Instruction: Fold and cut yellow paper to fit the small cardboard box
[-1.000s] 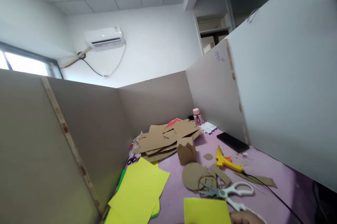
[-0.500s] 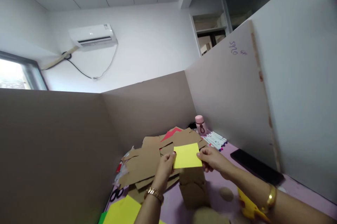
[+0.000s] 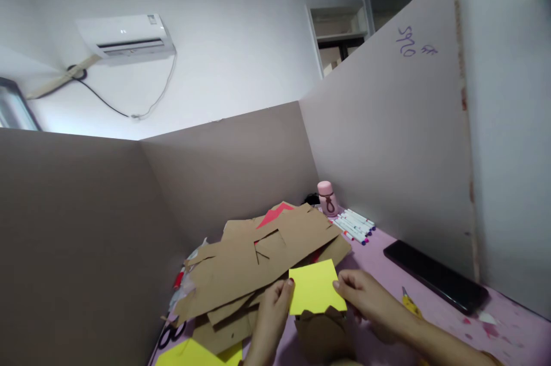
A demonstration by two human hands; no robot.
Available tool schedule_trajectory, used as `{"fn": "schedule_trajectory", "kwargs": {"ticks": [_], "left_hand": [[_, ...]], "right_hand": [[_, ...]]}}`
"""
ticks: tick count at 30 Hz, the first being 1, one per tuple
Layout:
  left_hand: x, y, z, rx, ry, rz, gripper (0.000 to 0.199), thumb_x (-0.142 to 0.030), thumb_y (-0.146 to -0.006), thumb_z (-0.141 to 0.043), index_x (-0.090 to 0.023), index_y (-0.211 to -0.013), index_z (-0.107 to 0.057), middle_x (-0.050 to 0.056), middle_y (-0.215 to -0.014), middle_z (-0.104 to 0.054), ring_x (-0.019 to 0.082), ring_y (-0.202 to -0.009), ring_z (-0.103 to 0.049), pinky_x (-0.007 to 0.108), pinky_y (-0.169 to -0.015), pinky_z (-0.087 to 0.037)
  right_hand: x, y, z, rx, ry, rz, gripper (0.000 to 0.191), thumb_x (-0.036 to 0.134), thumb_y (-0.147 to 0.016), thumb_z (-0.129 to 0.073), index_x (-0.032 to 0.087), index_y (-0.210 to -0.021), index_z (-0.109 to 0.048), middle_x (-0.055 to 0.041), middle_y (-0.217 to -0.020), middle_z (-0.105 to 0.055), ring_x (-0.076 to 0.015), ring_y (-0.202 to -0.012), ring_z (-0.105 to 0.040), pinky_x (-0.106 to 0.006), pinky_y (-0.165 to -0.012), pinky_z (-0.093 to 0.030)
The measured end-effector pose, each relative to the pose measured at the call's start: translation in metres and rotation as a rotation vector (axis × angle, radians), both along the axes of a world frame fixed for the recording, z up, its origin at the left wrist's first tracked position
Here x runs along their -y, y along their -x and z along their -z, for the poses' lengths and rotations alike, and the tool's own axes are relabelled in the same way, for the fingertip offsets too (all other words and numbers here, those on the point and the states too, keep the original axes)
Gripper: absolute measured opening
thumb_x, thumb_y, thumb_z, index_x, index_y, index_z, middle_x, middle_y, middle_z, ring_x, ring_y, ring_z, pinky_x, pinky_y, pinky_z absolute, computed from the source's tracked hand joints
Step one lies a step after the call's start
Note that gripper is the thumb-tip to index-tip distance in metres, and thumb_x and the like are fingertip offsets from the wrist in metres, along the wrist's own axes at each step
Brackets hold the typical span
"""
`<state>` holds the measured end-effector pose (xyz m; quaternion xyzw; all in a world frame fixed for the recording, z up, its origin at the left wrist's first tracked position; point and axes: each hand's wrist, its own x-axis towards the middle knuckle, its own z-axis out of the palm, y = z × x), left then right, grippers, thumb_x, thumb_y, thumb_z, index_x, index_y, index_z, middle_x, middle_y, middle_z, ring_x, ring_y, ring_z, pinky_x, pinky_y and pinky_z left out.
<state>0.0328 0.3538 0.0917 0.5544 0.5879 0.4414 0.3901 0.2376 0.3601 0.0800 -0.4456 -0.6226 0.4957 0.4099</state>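
Note:
A small yellow paper rectangle (image 3: 316, 287) is held up between my two hands. My left hand (image 3: 274, 311) pinches its left edge, and my right hand (image 3: 364, 300) pinches its right edge. Directly below the paper stands a brown cardboard piece (image 3: 325, 336) with a jagged, scalloped top; the paper's lower edge meets or overlaps that top, and whether they touch I cannot tell. Larger yellow sheets (image 3: 193, 354) lie at the lower left.
Cardboard sheets (image 3: 232, 265) are piled behind my hands, with red paper (image 3: 275, 214) on top. Scissors (image 3: 171, 334) lie left. A pink bottle (image 3: 328, 199), markers (image 3: 355, 225), a black phone (image 3: 434, 277) and a yellow tool (image 3: 411, 303) are right. Grey partitions (image 3: 232, 171) surround the table.
Both hands and the yellow paper have moved lower in view, nearer the cardboard piece's top. The camera view has shifted, showing more of the phone and paper scraps on the right.

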Motion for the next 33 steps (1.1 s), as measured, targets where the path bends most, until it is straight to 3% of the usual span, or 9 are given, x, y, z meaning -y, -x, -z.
{"fn": "schedule_trajectory", "kwargs": {"ticks": [8, 11, 15, 20, 23, 25, 27, 29, 33], "left_hand": [[0.001, -0.007, 0.002, 0.053, -0.034, 0.018, 0.056, -0.074, -0.058, -0.059, -0.018, -0.057, -0.057, -0.003, -0.050, -0.046, 0.011, -0.049, -0.036, 0.023, -0.046, -0.024], [-0.002, -0.009, 0.009, 0.092, -0.029, -0.021, 0.057, -0.076, -0.055, -0.059, -0.019, -0.055, -0.055, -0.007, -0.044, -0.038, 0.009, -0.043, -0.031, 0.022, -0.041, -0.020], [-0.005, -0.009, 0.022, 0.152, -0.031, -0.082, 0.059, -0.077, -0.054, -0.059, -0.019, -0.059, -0.054, -0.006, -0.047, -0.042, 0.008, -0.041, -0.032, 0.022, -0.038, -0.018], [-0.009, -0.009, 0.036, 0.234, -0.055, -0.137, 0.055, -0.073, -0.056, -0.062, -0.020, -0.058, -0.048, -0.007, -0.046, -0.045, 0.008, -0.041, -0.039, 0.020, -0.039, -0.026], [-0.009, -0.007, 0.038, 0.274, -0.115, -0.171, 0.054, -0.066, -0.061, -0.065, -0.019, -0.086, -0.058, -0.001, -0.066, -0.060, 0.014, -0.058, -0.056, 0.024, -0.053, -0.044], [-0.008, -0.007, 0.038, 0.263, -0.160, -0.189, 0.060, -0.060, -0.067, -0.065, -0.019, -0.111, -0.057, 0.007, -0.094, -0.067, 0.020, -0.085, -0.063, 0.030, -0.076, -0.049], [-0.006, -0.007, 0.037, 0.219, -0.188, -0.155, 0.058, -0.056, -0.072, -0.061, -0.017, -0.115, -0.060, 0.013, -0.119, -0.063, 0.024, -0.114, -0.054, 0.033, -0.098, -0.039], [-0.004, -0.008, 0.037, 0.199, -0.164, -0.132, 0.053, -0.055, -0.075, -0.058, -0.016, -0.110, -0.066, 0.013, -0.130, -0.058, 0.027, -0.130, -0.041, 0.036, -0.111, -0.025], [0.004, -0.012, 0.036, 0.257, -0.076, -0.195, 0.053, -0.055, -0.079, -0.052, -0.021, -0.119, -0.062, 0.008, -0.138, -0.053, 0.026, -0.137, -0.033, 0.038, -0.115, -0.017]], "right_hand": [[0.005, 0.000, 0.008, 0.033, -0.027, 0.045, 0.035, 0.048, -0.079, -0.047, 0.024, -0.057, -0.035, 0.0091, -0.044, -0.039, -0.0073, -0.035, -0.040, -0.019, -0.036, -0.033], [0.005, 0.003, 0.012, 0.015, -0.002, 0.055, 0.035, 0.052, -0.079, -0.044, 0.024, -0.060, -0.037, 0.0095, -0.043, -0.040, -0.0075, -0.034, -0.039, -0.019, -0.035, -0.033], [0.004, 0.008, 0.018, -0.028, 0.026, 0.073, 0.037, 0.056, -0.078, -0.043, 0.024, -0.062, -0.037, 0.0103, -0.043, -0.039, -0.0072, -0.034, -0.039, -0.018, -0.034, -0.030], [0.006, 0.012, 0.030, -0.061, 0.065, 0.123, 0.040, 0.062, -0.079, -0.042, 0.025, -0.065, -0.038, 0.0108, -0.041, -0.038, -0.0099, -0.033, -0.043, -0.019, -0.034, -0.030], [0.010, 0.010, 0.035, -0.067, 0.036, 0.203, 0.037, 0.060, -0.081, -0.044, 0.025, -0.091, -0.050, 0.0058, -0.059, -0.056, -0.0145, -0.053, -0.059, -0.021, -0.046, -0.043], [0.012, 0.008, 0.035, -0.057, -0.025, 0.262, 0.044, 0.056, -0.083, -0.044, 0.025, -0.113, -0.050, -0.0005, -0.083, -0.065, -0.0186, -0.079, -0.065, -0.025, -0.066, -0.051], [0.014, 0.007, 0.034, -0.034, -0.098, 0.285, 0.050, 0.053, -0.085, -0.041, 0.022, -0.123, -0.051, -0.0081, -0.107, -0.064, -0.0230, -0.105, -0.060, -0.030, -0.088, -0.048], [0.015, 0.008, 0.035, -0.008, -0.132, 0.267, 0.052, 0.051, -0.085, -0.038, 0.019, -0.122, -0.056, -0.0120, -0.124, -0.059, -0.0262, -0.122, -0.050, -0.034, -0.101, -0.041], [0.016, 0.015, 0.044, 0.033, -0.124, 0.308, 0.051, 0.048, -0.088, -0.033, 0.023, -0.126, -0.056, -0.0093, -0.127, -0.058, -0.0277, -0.131, -0.041, -0.036, -0.104, -0.040]]}}
